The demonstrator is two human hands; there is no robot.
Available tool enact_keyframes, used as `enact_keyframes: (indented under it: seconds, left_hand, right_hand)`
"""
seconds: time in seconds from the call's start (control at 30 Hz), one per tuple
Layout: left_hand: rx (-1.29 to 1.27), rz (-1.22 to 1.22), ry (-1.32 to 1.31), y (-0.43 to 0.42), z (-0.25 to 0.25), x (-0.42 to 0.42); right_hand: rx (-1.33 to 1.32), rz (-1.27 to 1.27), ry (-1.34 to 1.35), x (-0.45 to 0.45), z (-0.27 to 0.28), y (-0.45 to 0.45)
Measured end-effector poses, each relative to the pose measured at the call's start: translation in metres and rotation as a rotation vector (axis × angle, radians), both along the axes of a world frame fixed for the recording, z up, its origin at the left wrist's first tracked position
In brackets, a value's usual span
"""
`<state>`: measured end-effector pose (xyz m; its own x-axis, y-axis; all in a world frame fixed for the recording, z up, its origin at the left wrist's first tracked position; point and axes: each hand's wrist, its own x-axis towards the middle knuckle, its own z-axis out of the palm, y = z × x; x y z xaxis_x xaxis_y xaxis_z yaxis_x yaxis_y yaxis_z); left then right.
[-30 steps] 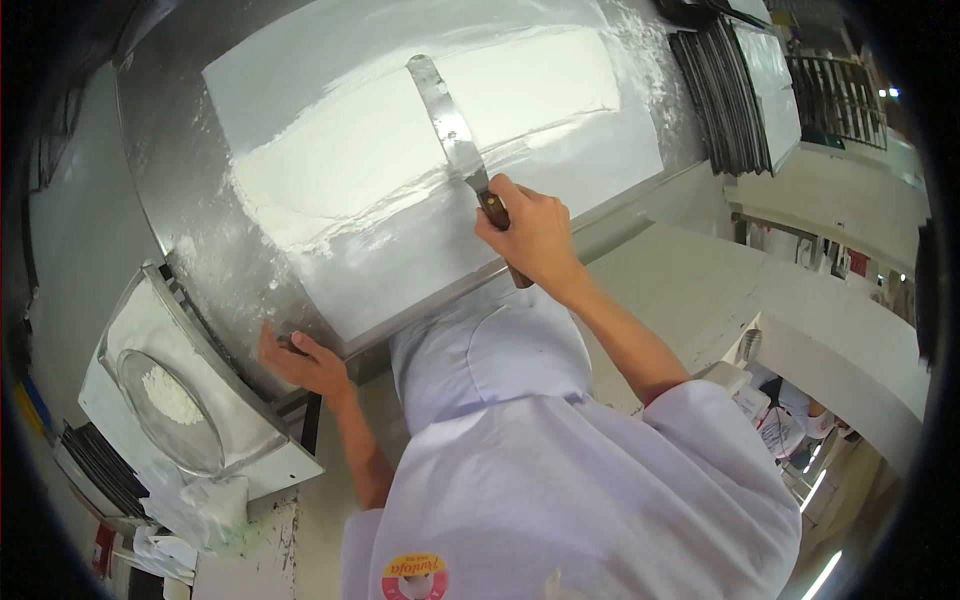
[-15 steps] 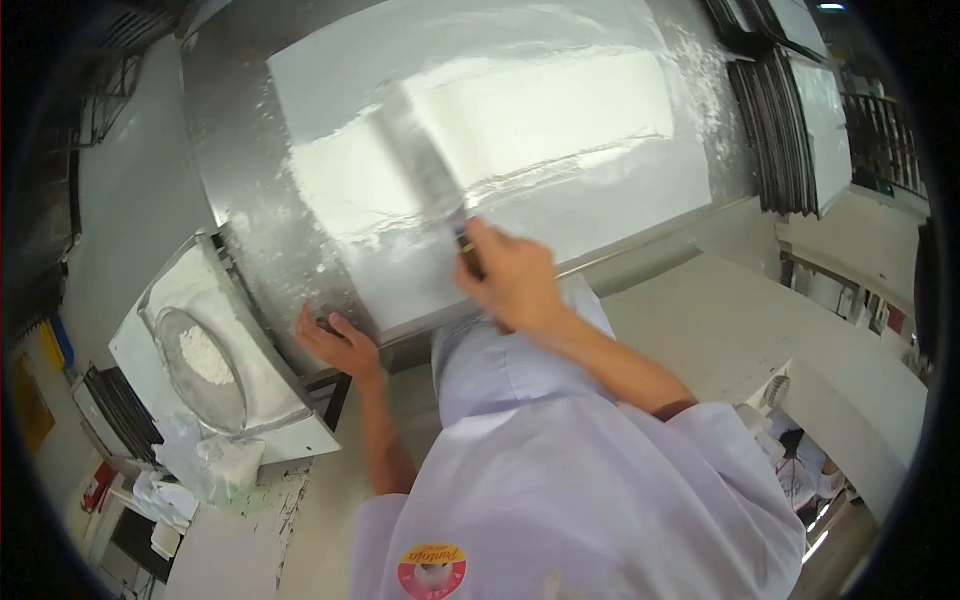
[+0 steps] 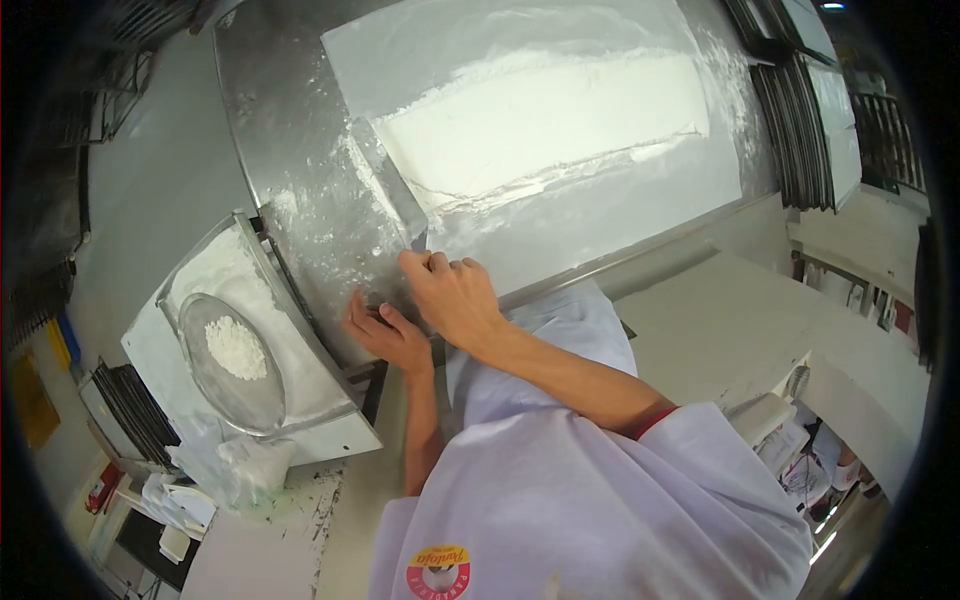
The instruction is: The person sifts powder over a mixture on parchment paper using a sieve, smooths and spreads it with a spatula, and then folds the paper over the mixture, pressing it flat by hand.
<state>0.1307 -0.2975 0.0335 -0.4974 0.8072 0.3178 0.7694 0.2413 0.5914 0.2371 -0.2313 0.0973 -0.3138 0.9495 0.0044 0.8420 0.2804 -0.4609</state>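
My right hand (image 3: 455, 300) is closed round the handle of a long flat metal spatula (image 3: 388, 178). Its blade lies along the left end of a smoothed white powder layer (image 3: 560, 110), which looks like flour. Under the powder is a large pale sheet (image 3: 600, 220) on the metal work table (image 3: 300, 130). My left hand (image 3: 392, 338) is close beside the right one, over the near edge of the table. Its thumb and fingers are apart and nothing shows between them.
At the left stands a powder-dusted tray (image 3: 190, 270) with a round sieve (image 3: 270, 395) holding clumped powder. A clear plastic bag (image 3: 235, 465) is by its near corner. Stacked dark trays (image 3: 790, 135) rise at the right end of the table.
The spatula has swept left from the middle of the powder to its left end. My right hand has come left, near my left hand. The view has shifted slightly.
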Motion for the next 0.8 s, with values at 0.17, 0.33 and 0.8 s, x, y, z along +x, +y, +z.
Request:
enact_keyframes:
  seconds: [0.17, 0.33, 0.8]
  left_hand:
    - [-0.021, -0.007, 0.004, -0.001, -0.002, 0.000]
    - [0.001, -0.006, 0.011, 0.002, 0.001, 0.002]
    - [0.019, 0.028, 0.007, 0.003, 0.000, 0.006]
  right_hand:
    - [-0.030, -0.024, 0.009, 0.001, -0.001, -0.001]
    - [-0.005, -0.112, 0.021, 0.014, 0.000, -0.001]
    - [-0.105, -0.277, 0.165, 0.120, 0.023, 0.026]
